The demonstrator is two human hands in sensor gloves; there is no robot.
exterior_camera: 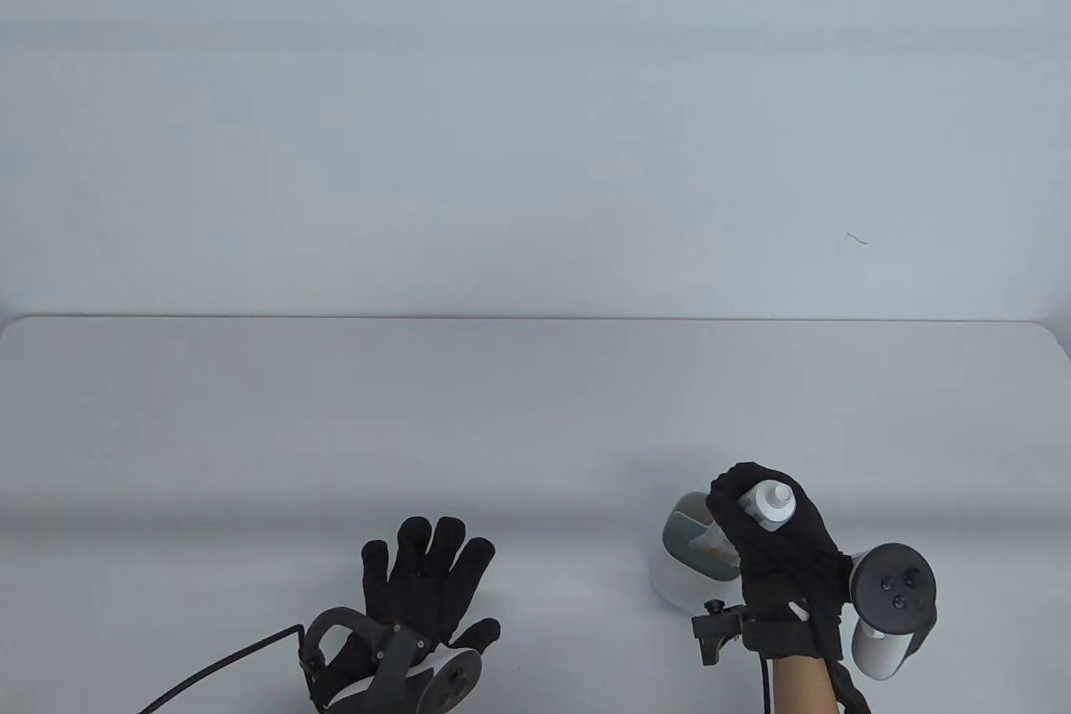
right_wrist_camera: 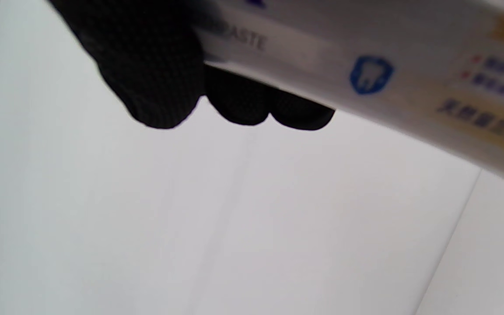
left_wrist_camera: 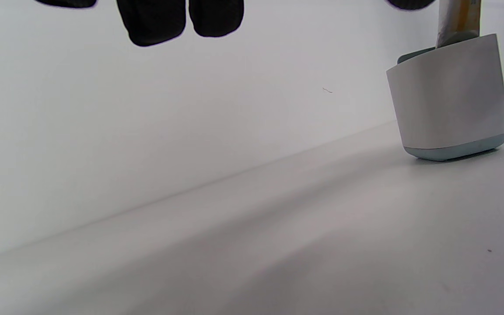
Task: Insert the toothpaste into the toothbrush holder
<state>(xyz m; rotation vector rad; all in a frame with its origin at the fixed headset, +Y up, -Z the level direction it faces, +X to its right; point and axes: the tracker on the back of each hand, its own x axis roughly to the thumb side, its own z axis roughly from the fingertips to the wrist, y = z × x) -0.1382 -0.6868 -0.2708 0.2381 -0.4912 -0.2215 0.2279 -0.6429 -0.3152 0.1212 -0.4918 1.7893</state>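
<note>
A white toothbrush holder point(exterior_camera: 679, 572) with a pale green inside stands near the table's front right; it also shows in the left wrist view point(left_wrist_camera: 449, 100). My right hand point(exterior_camera: 774, 547) grips a white toothpaste tube point(exterior_camera: 770, 503), cap end up, with its lower end reaching into the holder. The tube's printed side fills the top of the right wrist view point(right_wrist_camera: 365, 74), with my fingers point(right_wrist_camera: 155, 78) wrapped around it. In the left wrist view the tube point(left_wrist_camera: 457, 19) sticks up out of the holder. My left hand point(exterior_camera: 427, 580) lies flat and open on the table, holding nothing.
The white table point(exterior_camera: 335, 429) runs back to a pale wall. A black cable point(exterior_camera: 217, 664) trails off from my left wrist toward the front left edge. A tracker point(exterior_camera: 891, 593) sits on the back of my right hand.
</note>
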